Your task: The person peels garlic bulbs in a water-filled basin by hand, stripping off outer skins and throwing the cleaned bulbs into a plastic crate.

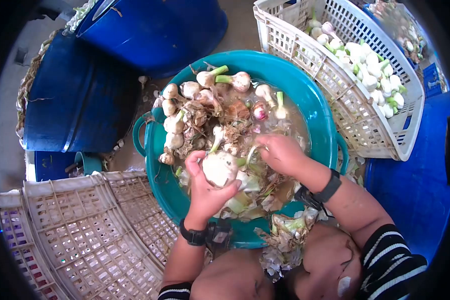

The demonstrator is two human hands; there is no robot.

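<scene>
A large white garlic bulb (220, 169) is gripped in my left hand (205, 192), its stem side turned to the right. My right hand (283, 156) is closed in a pinch just right of the bulb, with a pale strip of garlic skin (251, 154) at its fingertips. Both hands are over a green tub (321, 115) holding murky water. Unpeeled garlic bulbs (190, 90) with brown, dirty skins pile up at the tub's far left. Loose peelings (242, 197) gather below my hands.
A white plastic crate (330, 75) of peeled garlic bulbs (372, 70) stands at the upper right. Blue barrels (75, 100) are at the upper left. An off-white slatted crate (80, 220) sits at the lower left. Garlic skins (287, 237) are heaped between my legs.
</scene>
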